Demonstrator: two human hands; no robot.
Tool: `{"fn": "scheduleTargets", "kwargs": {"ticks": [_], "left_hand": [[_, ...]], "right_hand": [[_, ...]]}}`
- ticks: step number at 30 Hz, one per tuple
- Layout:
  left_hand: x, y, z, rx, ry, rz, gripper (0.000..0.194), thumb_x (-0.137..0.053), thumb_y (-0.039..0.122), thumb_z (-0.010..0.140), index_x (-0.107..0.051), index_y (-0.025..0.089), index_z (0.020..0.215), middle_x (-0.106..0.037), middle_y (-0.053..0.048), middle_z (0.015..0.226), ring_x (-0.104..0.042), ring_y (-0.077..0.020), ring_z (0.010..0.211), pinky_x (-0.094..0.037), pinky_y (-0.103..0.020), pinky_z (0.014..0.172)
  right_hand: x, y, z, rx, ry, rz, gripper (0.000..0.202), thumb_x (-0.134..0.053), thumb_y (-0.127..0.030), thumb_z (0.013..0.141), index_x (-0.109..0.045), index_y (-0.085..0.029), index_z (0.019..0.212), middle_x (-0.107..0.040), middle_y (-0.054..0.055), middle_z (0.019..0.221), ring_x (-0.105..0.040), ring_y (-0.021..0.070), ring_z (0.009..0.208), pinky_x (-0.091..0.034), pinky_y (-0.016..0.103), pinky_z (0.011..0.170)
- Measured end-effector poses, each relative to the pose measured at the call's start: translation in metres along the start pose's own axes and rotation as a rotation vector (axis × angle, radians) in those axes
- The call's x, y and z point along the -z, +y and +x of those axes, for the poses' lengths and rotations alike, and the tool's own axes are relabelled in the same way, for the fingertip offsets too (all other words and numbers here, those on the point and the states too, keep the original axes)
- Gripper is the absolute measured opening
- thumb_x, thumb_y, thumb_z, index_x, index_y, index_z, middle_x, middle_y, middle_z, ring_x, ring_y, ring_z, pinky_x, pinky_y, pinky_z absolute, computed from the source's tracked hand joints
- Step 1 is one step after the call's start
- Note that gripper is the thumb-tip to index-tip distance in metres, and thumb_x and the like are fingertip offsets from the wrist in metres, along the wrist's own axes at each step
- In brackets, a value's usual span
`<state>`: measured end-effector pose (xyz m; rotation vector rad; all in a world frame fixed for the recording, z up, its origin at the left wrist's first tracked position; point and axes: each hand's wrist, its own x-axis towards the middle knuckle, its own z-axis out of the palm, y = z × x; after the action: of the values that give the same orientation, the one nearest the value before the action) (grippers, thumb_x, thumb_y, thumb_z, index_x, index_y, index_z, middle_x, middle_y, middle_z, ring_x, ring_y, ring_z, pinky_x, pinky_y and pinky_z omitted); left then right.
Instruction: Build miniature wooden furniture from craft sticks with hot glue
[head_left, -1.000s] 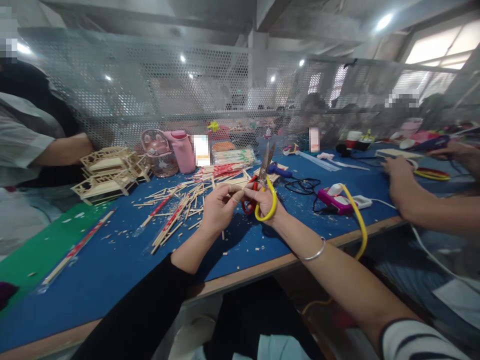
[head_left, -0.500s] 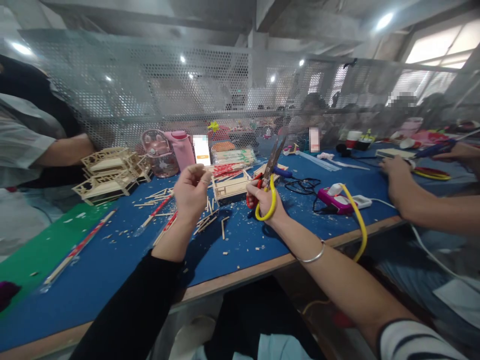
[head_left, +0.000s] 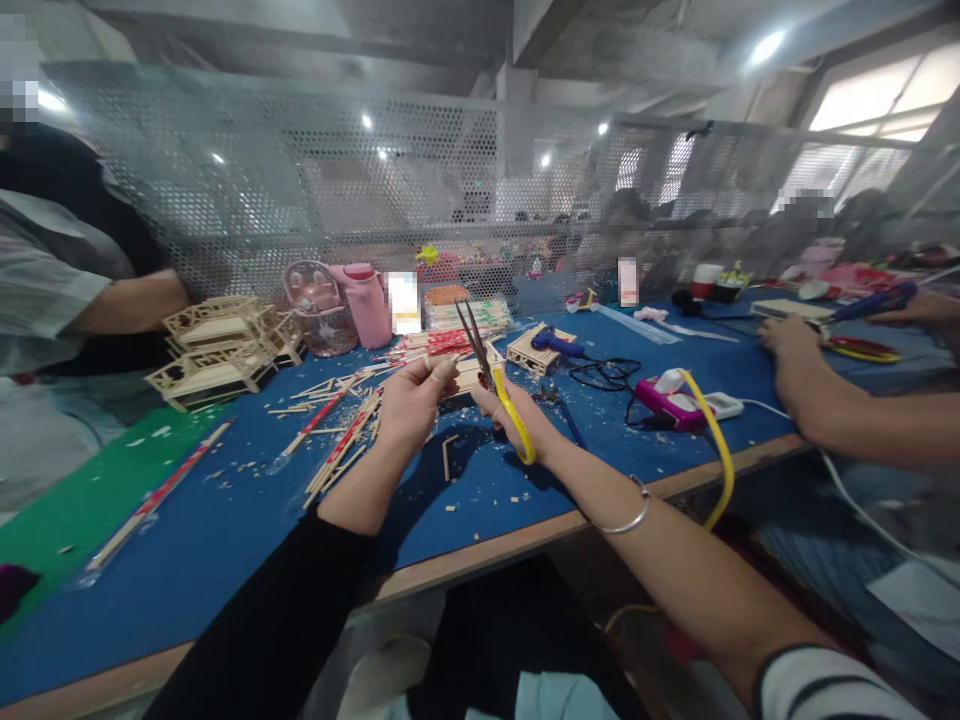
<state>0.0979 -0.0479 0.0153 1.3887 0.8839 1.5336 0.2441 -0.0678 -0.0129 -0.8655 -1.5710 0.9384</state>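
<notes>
My right hand [head_left: 517, 412] grips a pair of scissors [head_left: 507, 405] by the yellow handle, blades pointing up and away to the left. My left hand [head_left: 411, 402] is closed in a pinch close to the blades; whatever is between its fingertips is too small to make out. Behind both hands a small wooden stick frame [head_left: 469, 376] lies on the blue tabletop [head_left: 420, 545], partly hidden by them. Thin wooden sticks [head_left: 341, 460] are strewn left of and beneath my left hand. One bent stick [head_left: 447, 458] lies just in front of the hands.
A blue glue gun [head_left: 559, 342] rests by another wooden frame [head_left: 525, 352]. At right are a purple power strip [head_left: 670, 402] with cables and a co-worker's hand [head_left: 787, 340]. Stacked wooden models [head_left: 217, 350], a pink bottle [head_left: 367, 308] and a phone [head_left: 405, 303] stand at left.
My left hand has moved right and slightly down, closer to my right hand. The scissors have swung from leaning right to leaning left, and the glue gun now shows behind them.
</notes>
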Motion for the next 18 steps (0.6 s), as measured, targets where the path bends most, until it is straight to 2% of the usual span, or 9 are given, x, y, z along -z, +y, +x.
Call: {"fn": "scheduleTargets", "kwargs": {"ticks": [6,18], "left_hand": [[0.000,0.005,-0.005,-0.082,0.033,0.093,0.036,-0.071,0.048,0.066,-0.066,0.013,0.071,-0.063,-0.002,0.067,-0.054,-0.0083,0.058,-0.048,-0.022,0.061],[-0.005,0.009,-0.011,-0.202,0.130,0.198,0.031,-0.070,0.043,0.069,-0.070,0.012,0.076,-0.066,-0.003,0.066,-0.058,-0.0099,0.058,-0.048,-0.022,0.059]], "right_hand": [[0.001,-0.005,-0.003,0.022,-0.143,-0.098,0.042,-0.051,-0.054,0.082,-0.055,-0.016,0.098,-0.050,-0.001,0.073,-0.044,0.0106,0.063,-0.042,0.025,0.063],[0.000,-0.012,-0.005,0.029,-0.174,-0.151,0.049,-0.045,-0.056,0.085,-0.054,-0.015,0.110,-0.056,0.004,0.083,-0.049,0.0143,0.070,-0.046,0.028,0.068]]}}
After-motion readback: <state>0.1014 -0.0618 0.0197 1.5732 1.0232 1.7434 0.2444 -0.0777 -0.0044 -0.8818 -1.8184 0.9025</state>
